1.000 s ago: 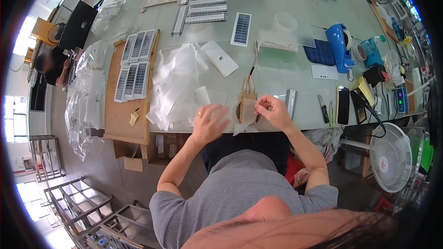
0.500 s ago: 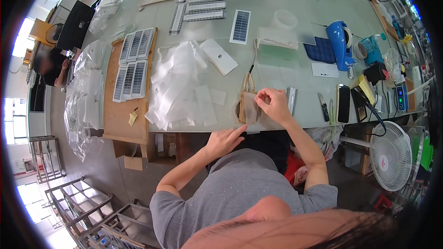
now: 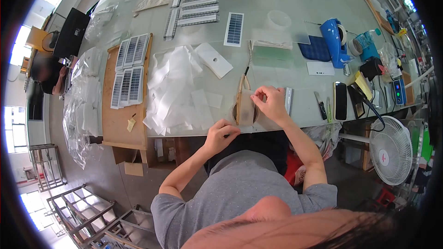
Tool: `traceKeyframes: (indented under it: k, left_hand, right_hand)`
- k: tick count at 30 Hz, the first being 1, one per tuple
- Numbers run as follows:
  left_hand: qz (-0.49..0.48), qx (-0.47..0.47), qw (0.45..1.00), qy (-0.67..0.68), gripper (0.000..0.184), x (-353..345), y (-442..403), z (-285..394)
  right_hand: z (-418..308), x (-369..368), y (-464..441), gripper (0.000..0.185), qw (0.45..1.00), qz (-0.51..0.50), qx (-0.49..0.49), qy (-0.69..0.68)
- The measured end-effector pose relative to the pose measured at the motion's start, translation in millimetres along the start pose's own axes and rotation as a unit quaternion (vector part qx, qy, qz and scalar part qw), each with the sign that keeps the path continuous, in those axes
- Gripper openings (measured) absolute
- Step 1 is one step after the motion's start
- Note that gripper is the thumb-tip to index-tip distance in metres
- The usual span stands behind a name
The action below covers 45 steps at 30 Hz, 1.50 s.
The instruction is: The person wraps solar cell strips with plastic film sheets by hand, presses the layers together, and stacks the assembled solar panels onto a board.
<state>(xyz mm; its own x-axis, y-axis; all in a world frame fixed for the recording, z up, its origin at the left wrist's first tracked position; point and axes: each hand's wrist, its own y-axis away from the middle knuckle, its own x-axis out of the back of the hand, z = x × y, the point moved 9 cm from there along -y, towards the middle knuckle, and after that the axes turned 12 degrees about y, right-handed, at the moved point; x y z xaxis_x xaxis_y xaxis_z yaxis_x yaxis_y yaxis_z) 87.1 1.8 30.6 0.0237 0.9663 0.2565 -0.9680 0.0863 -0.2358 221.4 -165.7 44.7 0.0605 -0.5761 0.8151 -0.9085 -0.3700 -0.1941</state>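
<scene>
My right hand [image 3: 271,105] pinches the upper right edge of a small translucent sheet or sleeve [image 3: 248,110] with thumb and forefinger. The sleeve lies over a dark round opening or dish [image 3: 234,112] near the table's front edge. Along its left side stands a narrow tan forked tool [image 3: 239,99], with a cord running up from it. My left hand [image 3: 220,136] is at the table edge, just left of the sleeve's lower end. Its thumb and forefinger are closed together; whether anything is between them is too small to tell.
Loose translucent sheets [image 3: 173,92] spread to the left, beside a wooden board [image 3: 109,120] with solar-cell-like panels [image 3: 129,78]. A knife [image 3: 320,105], a phone [image 3: 340,101] and a blue tape dispenser [image 3: 334,41] lie right. A fan [image 3: 391,150] stands beyond the table's right edge.
My left hand's forefinger, stretched toward the sleeve before, has drawn back and curled to the thumb. My right hand keeps its pinch near the sleeve's top. The camera view has shifted slightly.
</scene>
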Motion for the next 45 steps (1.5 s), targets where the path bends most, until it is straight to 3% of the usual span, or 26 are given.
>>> traceKeyframes:
  k: [4,10,16,19,25,31,34,37,43,45]
  left_hand:
    - [0.004,-0.02,1.0,-0.018,0.016,-0.2,-0.2,1.3]
    - [-0.02,-0.182,0.969,-0.164,0.017,-6.9,5.6,22.9]
    - [-0.019,-0.224,0.953,-0.202,0.032,-12.8,12.8,38.0]
    - [-0.032,-0.235,0.946,-0.22,0.038,-17.4,20.0,39.2]
    - [-0.053,-0.218,0.942,-0.25,0.047,-29.7,23.6,30.1]
    - [-0.056,-0.223,0.94,-0.252,0.047,-30.1,25.1,31.4]
    - [-0.062,-0.218,0.943,-0.246,0.05,-30.5,25.7,34.5]
    - [-0.059,-0.208,0.943,-0.253,0.051,-31.0,25.9,31.1]
    - [-0.06,-0.201,0.942,-0.261,0.05,-31.2,27.9,30.1]
    - [-0.058,-0.202,0.943,-0.26,0.05,-31.5,28.2,30.2]
  right_hand:
    - [0.5,-1.7,0.3,0.015,1.0,-0.006,-0.003,0.011]
    - [1.8,-4.4,-1.7,0.015,1.0,-0.008,-0.003,0.013]
    - [24.4,12.5,2.3,0.021,0.999,0.019,-0.032,-0.035]
    - [65.6,43.3,14.7,0.035,0.99,0.072,0.005,0.121]
    - [97.6,67.1,39.8,0.048,0.972,0.044,0.001,0.231]
    - [104.2,69.2,35.7,0.035,0.986,0.066,-0.013,0.153]
    - [121.9,57.5,31.2,0.028,0.974,-0.051,-0.141,-0.17]
    - [91.3,58.3,19.3,0.027,0.947,-0.052,-0.143,-0.283]
    - [17.3,-20.4,-0.9,0.028,0.897,-0.145,-0.142,-0.392]
    - [14.8,-32.9,-6.8,0.026,0.922,-0.137,-0.121,-0.341]
